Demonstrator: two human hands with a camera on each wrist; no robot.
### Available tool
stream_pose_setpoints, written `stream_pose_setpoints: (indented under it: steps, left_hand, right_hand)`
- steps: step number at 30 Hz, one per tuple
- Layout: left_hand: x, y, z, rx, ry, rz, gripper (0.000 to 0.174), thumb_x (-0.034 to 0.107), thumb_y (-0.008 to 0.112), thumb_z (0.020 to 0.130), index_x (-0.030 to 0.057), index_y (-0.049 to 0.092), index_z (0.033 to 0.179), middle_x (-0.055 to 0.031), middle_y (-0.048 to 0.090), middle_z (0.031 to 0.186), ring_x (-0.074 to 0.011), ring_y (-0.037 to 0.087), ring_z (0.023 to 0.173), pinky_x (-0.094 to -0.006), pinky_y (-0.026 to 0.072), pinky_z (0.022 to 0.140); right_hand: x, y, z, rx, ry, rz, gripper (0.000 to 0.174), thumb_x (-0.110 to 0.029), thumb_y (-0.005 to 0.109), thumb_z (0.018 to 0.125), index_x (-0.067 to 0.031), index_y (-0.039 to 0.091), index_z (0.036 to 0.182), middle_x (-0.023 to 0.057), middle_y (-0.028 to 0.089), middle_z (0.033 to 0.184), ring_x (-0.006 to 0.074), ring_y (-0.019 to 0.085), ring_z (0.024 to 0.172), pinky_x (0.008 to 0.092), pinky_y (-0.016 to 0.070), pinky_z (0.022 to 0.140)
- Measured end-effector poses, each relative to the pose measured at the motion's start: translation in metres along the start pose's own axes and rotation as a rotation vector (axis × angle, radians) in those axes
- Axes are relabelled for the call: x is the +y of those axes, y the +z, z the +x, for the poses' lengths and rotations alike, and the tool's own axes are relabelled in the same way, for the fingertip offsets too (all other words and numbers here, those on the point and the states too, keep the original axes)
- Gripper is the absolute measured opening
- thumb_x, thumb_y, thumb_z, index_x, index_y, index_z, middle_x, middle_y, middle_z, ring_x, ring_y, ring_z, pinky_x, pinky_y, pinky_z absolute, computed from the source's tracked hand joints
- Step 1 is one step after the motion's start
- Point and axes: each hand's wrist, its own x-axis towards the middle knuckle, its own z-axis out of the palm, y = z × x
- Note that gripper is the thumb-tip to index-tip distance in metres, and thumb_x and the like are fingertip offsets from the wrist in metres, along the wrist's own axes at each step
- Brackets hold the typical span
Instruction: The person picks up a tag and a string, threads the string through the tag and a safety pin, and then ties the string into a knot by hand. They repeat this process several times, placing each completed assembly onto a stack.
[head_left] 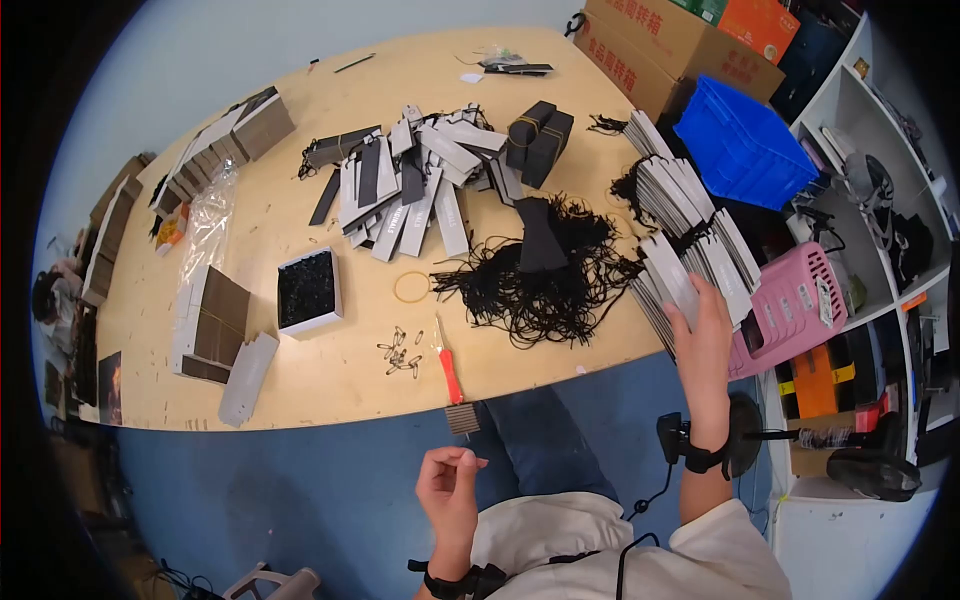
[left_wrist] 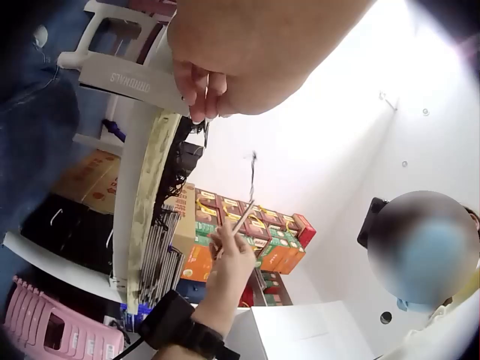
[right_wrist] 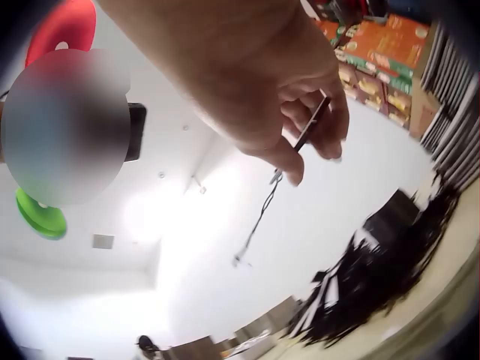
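My left hand point(head_left: 448, 495) is near the table's front edge with thumb and fingers pinched together. In the left wrist view, a thin dark sliver point(left_wrist: 206, 135) shows at my left fingertips, too small to identify; a grey lettered tag point(left_wrist: 127, 82) is beside them. My right hand point(head_left: 705, 340) is over the stacked tags point(head_left: 730, 265) at the right. It grips a pale tag point(head_left: 672, 278), seen nearly edge-on in the right wrist view as a thin dark strip point(right_wrist: 313, 124), with a black cord point(right_wrist: 259, 217) hanging from it.
Black cords point(head_left: 550, 290) lie tangled mid-table beside piled tags point(head_left: 410, 190). Nearer are small pins point(head_left: 400, 355), a red-handled tool point(head_left: 448, 370) and a box with black contents point(head_left: 308, 290). A blue bin point(head_left: 745, 145) and pink basket point(head_left: 795, 310) stand right.
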Motion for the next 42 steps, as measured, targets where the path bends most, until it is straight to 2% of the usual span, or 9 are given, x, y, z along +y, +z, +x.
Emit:
stream_pose_setpoints:
  steps: [3,5,8,15,17,23,36,39,42]
  left_hand:
    - [-0.008,-0.003,-0.001,-0.006,-0.034,-0.004,0.008,0.006,0.062,0.093,0.0021,0.055,0.093,-0.0037,0.060,0.081,-0.0130,0.062,0.074,-0.0261,0.0508,0.071]
    - [-0.013,-0.005,0.000,-0.044,-0.037,-0.044,0.007,0.002,0.062,0.092,0.0007,0.056,0.094,-0.0046,0.061,0.084,-0.0130,0.064,0.078,-0.0253,0.0512,0.073]
    - [-0.014,-0.006,0.002,-0.048,-0.034,-0.044,0.007,0.002,0.062,0.093,0.0009,0.056,0.094,-0.0043,0.061,0.084,-0.0128,0.063,0.078,-0.0252,0.0511,0.073]
    - [-0.016,-0.011,0.004,-0.024,-0.012,0.023,0.008,0.005,0.063,0.093,0.0019,0.055,0.094,-0.0040,0.060,0.082,-0.0125,0.062,0.074,-0.0262,0.0512,0.071]
    - [-0.015,-0.013,0.005,0.005,0.024,0.073,0.007,0.005,0.062,0.092,0.0012,0.056,0.093,-0.0040,0.060,0.081,-0.0123,0.062,0.074,-0.0254,0.0510,0.070]
    - [-0.019,-0.026,0.008,-0.031,0.170,0.412,0.005,0.002,0.063,0.091,-0.0020,0.061,0.089,-0.0047,0.061,0.081,-0.0118,0.062,0.073,-0.0233,0.0495,0.068]
    - [-0.022,-0.029,0.006,0.000,0.195,0.489,0.008,0.006,0.068,0.088,-0.0011,0.065,0.087,-0.0094,0.063,0.076,-0.0164,0.063,0.066,-0.0262,0.0482,0.062]
    - [-0.022,-0.028,0.007,-0.046,0.214,0.500,0.010,0.006,0.066,0.090,-0.0022,0.063,0.086,-0.0064,0.062,0.079,-0.0124,0.062,0.070,-0.0241,0.0493,0.065]
    - [-0.026,-0.027,0.008,-0.032,0.218,0.468,0.008,0.006,0.067,0.088,-0.0012,0.065,0.087,-0.0097,0.063,0.076,-0.0167,0.063,0.066,-0.0262,0.0477,0.062]
  right_hand:
    - [0.021,0.005,-0.008,-0.088,0.082,-0.064,0.045,-0.009,0.071,0.082,0.0042,0.053,0.121,0.0261,0.059,0.113,0.0433,0.058,0.101,0.0454,0.0469,0.085]
    - [0.022,0.002,-0.011,-0.240,0.261,-0.006,0.045,-0.008,0.071,0.082,0.0051,0.053,0.121,0.0277,0.059,0.114,0.0436,0.057,0.104,0.0461,0.0459,0.086]
    - [0.029,0.005,-0.016,-0.258,0.292,0.043,0.045,-0.008,0.070,0.083,0.0054,0.052,0.122,0.0295,0.057,0.116,0.0446,0.056,0.105,0.0465,0.0452,0.088]
    - [0.015,0.008,-0.022,-0.081,-0.016,-0.066,0.045,-0.004,0.067,0.083,0.0020,0.052,0.125,0.0260,0.059,0.114,0.0418,0.057,0.104,0.0432,0.0461,0.087]
    - [-0.002,0.008,-0.019,-0.038,-0.182,-0.033,0.035,-0.003,0.066,0.082,-0.0003,0.058,0.116,0.0199,0.060,0.106,0.0378,0.057,0.099,0.0406,0.0471,0.084]
    - [-0.026,0.036,-0.029,-0.287,-0.040,0.226,0.015,-0.003,0.068,0.080,-0.0007,0.062,0.093,0.0111,0.058,0.091,0.0319,0.057,0.089,0.0391,0.0473,0.077]
    - [-0.022,0.054,-0.033,-0.444,0.161,0.421,0.010,-0.001,0.066,0.082,0.0022,0.058,0.088,0.0117,0.057,0.088,0.0279,0.061,0.081,0.0368,0.0489,0.071]
    - [-0.018,0.032,-0.036,-0.493,0.167,0.389,0.010,-0.001,0.064,0.083,0.0022,0.056,0.086,0.0128,0.056,0.088,0.0301,0.060,0.081,0.0380,0.0482,0.071]
    - [-0.013,0.015,-0.039,-0.480,0.137,0.178,0.009,-0.002,0.063,0.085,0.0018,0.055,0.087,0.0135,0.056,0.088,0.0331,0.059,0.081,0.0398,0.0475,0.070]
